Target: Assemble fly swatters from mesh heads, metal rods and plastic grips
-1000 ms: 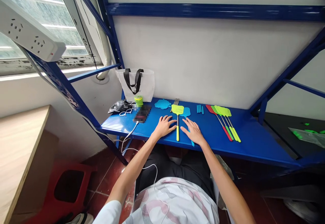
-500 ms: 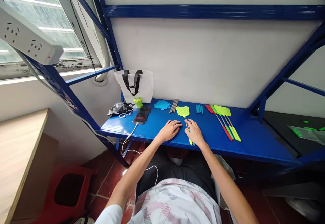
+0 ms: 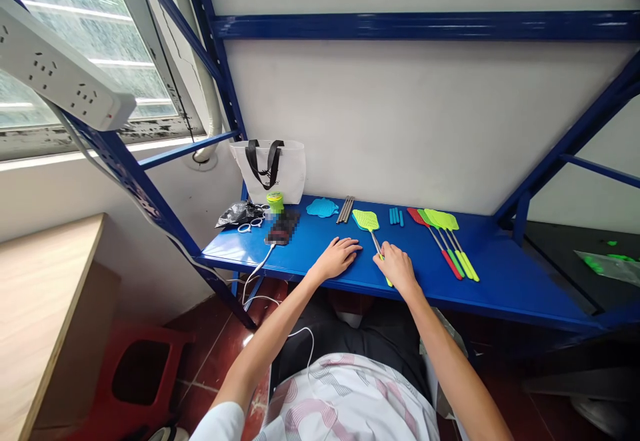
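The yellow-green swatter point(image 3: 367, 219), atop a blue swatter point(image 3: 356, 223) on the table point(image 3: 500, 274), has its handle point(image 3: 389, 283) pinched by the curled right hand point(image 3: 397, 266), the left hand point(image 3: 337, 257) resting nearby, fingers slightly spread, while four swatters point(image 3: 445, 219) lie apparently finished and blue heads point(image 3: 323, 207), metal rods point(image 3: 345, 209) and tubes point(image 3: 391, 215) look unassembled.

Head-worn view — faces forward, down over blue table point(image 3: 515, 284).
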`<state>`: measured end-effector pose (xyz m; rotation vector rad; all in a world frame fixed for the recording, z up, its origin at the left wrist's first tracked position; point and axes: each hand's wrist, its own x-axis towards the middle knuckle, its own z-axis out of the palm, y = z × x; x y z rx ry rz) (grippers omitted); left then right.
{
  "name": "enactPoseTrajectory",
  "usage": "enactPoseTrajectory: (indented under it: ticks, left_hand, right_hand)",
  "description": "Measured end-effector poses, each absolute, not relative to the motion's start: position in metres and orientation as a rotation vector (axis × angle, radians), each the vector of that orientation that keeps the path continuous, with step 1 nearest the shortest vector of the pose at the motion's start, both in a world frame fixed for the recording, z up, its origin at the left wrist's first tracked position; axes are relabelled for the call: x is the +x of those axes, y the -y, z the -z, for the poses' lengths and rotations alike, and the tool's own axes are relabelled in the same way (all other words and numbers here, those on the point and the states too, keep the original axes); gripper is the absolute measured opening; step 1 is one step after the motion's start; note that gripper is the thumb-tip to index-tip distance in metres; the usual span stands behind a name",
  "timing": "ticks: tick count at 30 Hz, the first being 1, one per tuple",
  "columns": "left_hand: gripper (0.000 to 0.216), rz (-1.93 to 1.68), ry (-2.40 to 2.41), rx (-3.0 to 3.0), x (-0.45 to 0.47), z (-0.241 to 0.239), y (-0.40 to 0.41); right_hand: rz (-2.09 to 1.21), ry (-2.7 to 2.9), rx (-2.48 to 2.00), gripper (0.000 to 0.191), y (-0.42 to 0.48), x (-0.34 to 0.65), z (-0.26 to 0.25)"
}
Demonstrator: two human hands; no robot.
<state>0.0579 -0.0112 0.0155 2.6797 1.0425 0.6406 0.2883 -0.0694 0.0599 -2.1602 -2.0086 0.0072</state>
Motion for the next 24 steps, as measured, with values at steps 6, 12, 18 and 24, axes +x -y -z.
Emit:
enactPoseTrajectory:
  ticks: [6, 12, 18, 24]
  left_hand:
    - [0.046, -0.64, -1.035, 2.694, 0.057, -0.016, 0.011]
    - [0.046, -0.648, -1.044, 2.692, 0.058, -0.015, 0.011]
    - [0.047, -0.626, -1.027, 2.662, 0.058, -0.018, 0.012]
    - [0.048, -0.611, -1.03, 2.65, 0.058, -0.019, 0.012]
  right_hand:
    - [-0.062, 1.998, -2.071, 0.014, 0.067, 0.307, -0.064]
    - [-0.163, 1.971, -2.065, 0.027, 0.063, 0.322, -0.064]
    - [-0.108, 1.95, -2.096, 0.041, 0.063, 0.31, -0.054]
    - [-0.272, 1.982, -2.107, 0.048, 0.057, 0.311, -0.05]
